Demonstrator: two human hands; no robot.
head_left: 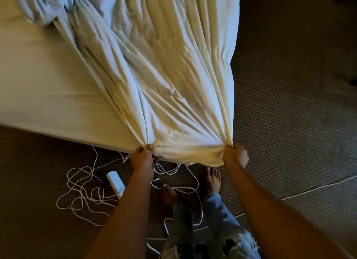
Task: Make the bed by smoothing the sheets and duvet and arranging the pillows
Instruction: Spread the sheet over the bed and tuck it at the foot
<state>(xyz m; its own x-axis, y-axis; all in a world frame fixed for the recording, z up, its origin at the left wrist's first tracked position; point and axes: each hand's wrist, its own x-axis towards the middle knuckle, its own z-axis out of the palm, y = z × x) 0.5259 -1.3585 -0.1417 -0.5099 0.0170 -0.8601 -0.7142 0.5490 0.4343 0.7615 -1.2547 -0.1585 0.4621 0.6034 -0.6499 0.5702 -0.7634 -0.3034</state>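
Pulling the duvet taut
Left hand and right hand both clench the duvet edge; cords underfoot could trip.

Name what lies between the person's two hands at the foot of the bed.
In the head view, a bunched stretch of pale crumpled duvet spans from the left hand to the right hand; both grip its edge.

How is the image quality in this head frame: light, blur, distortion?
Head view: dim, warm light on the duvet, bluish at its bunched top; carpet and lower corners fall into shadow. Upper left is motion-blurred. Wide-angle bending curves the mattress edge. Both hands, left and right, are sharp enough to see them gripping the duvet.
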